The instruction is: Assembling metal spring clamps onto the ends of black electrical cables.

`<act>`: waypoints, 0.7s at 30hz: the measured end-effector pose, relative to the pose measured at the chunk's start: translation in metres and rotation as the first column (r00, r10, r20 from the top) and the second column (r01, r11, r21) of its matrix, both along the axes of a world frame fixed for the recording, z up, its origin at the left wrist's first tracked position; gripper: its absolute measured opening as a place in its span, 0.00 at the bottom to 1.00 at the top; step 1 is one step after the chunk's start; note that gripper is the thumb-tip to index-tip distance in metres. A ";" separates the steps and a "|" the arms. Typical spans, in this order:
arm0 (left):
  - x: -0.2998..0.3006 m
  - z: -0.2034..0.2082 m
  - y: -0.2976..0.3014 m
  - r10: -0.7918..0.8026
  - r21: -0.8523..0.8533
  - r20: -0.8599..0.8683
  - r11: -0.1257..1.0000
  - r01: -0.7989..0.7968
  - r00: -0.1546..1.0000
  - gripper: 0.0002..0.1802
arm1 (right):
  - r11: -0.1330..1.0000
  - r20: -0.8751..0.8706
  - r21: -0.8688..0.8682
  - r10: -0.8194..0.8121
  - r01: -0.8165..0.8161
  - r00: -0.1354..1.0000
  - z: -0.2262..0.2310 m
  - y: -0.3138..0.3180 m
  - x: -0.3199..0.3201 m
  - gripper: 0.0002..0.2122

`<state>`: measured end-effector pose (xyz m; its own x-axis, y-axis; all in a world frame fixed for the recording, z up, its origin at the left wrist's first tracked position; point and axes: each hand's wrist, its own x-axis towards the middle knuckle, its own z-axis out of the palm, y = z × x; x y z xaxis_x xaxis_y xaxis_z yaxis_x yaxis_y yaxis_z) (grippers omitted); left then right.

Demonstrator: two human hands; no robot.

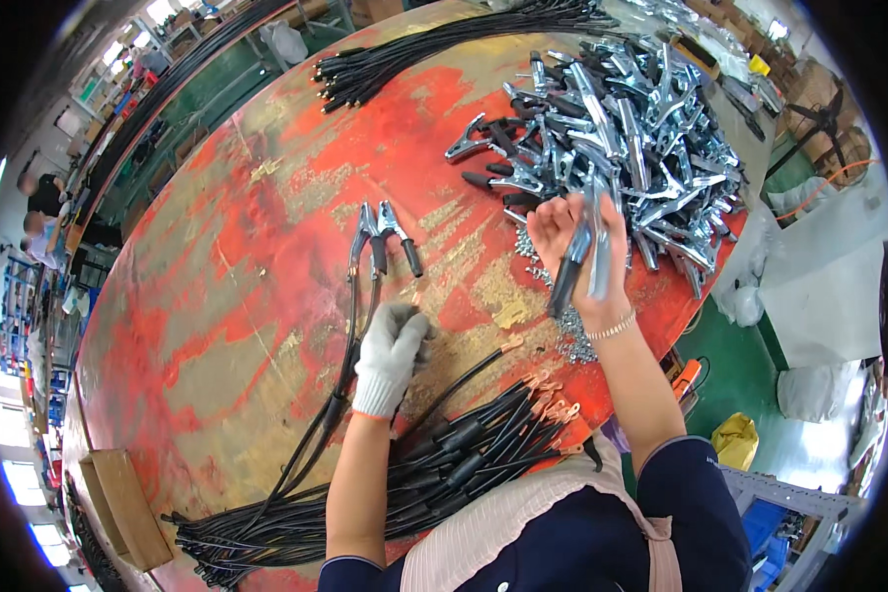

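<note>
My left hand point(395, 343), in a white knitted glove, is curled closed over the table. A coppery tip point(416, 299) shows just above its fingers, seemingly the lug of a black cable mostly hidden by the glove. My bare right hand point(582, 242) grips a silver metal clamp point(596, 237) with one black-sleeved handle, smeared by motion. Beyond the glove lie two clamps point(377, 232) joined to black cables point(353, 335). A large heap of similar clamps point(651, 138) sits past my right hand. Small metal fasteners point(574, 340) are scattered under and beside that hand.
Close to my body lies a thick bundle of black cables point(454, 464) with copper lugs. More cables point(405, 59) stretch along the far side of the worn red table point(197, 296). An open cardboard box point(123, 508) is at lower left; a black fan point(821, 118) stands at right.
</note>
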<state>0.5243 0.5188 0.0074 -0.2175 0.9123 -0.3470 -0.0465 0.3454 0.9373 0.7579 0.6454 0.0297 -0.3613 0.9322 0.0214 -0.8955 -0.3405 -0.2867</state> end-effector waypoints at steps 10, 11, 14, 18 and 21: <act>0.011 -0.002 -0.006 -0.143 -0.099 0.320 0.978 0.184 0.937 0.13 | 0.985 0.321 -0.154 -0.031 0.084 0.946 -0.025 -0.072 0.015 0.18; 0.015 0.002 -0.006 -0.176 -0.121 0.302 0.968 0.220 0.937 0.11 | 0.988 0.348 -0.129 -0.035 0.085 0.937 -0.021 -0.074 0.012 0.19; 0.021 -0.001 -0.013 -0.261 -0.050 0.237 0.959 0.280 0.936 0.11 | 0.984 0.623 0.077 -0.171 0.157 0.763 -0.016 -0.083 0.009 0.18; 0.020 -0.002 -0.016 -0.352 0.017 0.133 0.935 0.353 0.926 0.11 | 0.961 0.737 0.246 -0.268 0.124 0.621 -0.006 -0.095 0.006 0.20; 0.023 0.002 -0.016 -0.405 -0.036 0.097 0.911 0.410 0.909 0.11 | 0.940 0.759 0.330 -0.317 0.084 0.569 -0.008 -0.101 0.003 0.25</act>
